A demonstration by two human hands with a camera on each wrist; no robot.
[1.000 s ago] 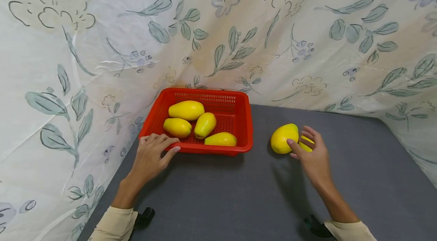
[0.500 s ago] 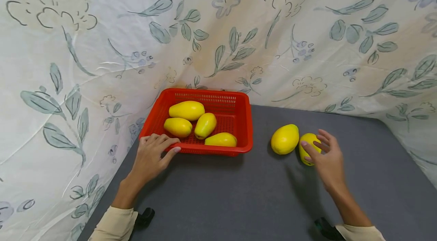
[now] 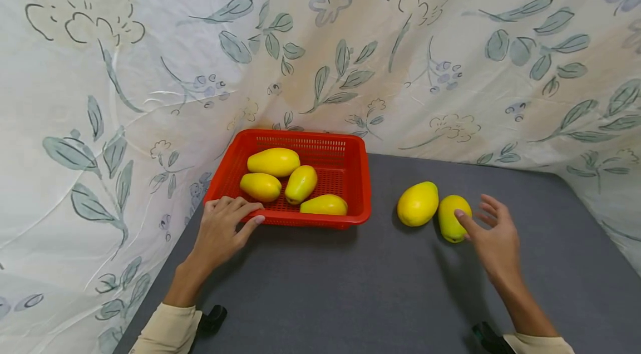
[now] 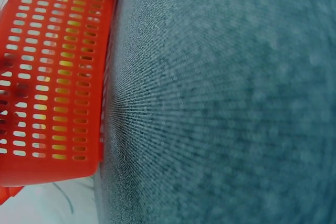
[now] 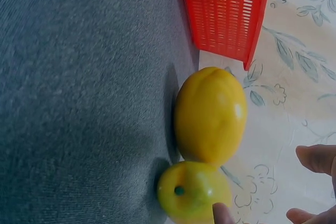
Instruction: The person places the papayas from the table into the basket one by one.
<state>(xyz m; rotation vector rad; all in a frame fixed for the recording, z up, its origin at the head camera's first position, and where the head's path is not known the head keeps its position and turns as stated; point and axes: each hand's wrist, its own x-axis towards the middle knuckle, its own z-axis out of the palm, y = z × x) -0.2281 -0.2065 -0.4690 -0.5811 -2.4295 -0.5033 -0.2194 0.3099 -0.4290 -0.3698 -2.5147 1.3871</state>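
Note:
My left hand [image 3: 222, 231] holds the near left rim of a red plastic basket [image 3: 358, 176], its fingers over the edge and its thumb at the outer side. Inside the basket lie several smooth, long yellow fruits [image 3: 273, 162]. To the right, on the grey surface, are two more yellow fruits: a plump one [image 3: 418, 204] and a greener one [image 3: 452, 219] close beside it. My right hand [image 3: 496, 240] is just right of the greener fruit, fingers spread and holding nothing. In the right wrist view the greener fruit [image 5: 191, 190] shows a dark spot at its end.
A dark grey tabletop [image 3: 350, 287] lies under everything. White cloth [image 3: 320, 92] with leaf and flower prints hangs behind and along the left side, close to the basket [image 4: 52, 77].
My right hand has moved right, away from the plump fruit and past the greener one, which is now mostly uncovered. My left hand and the basket have not moved.

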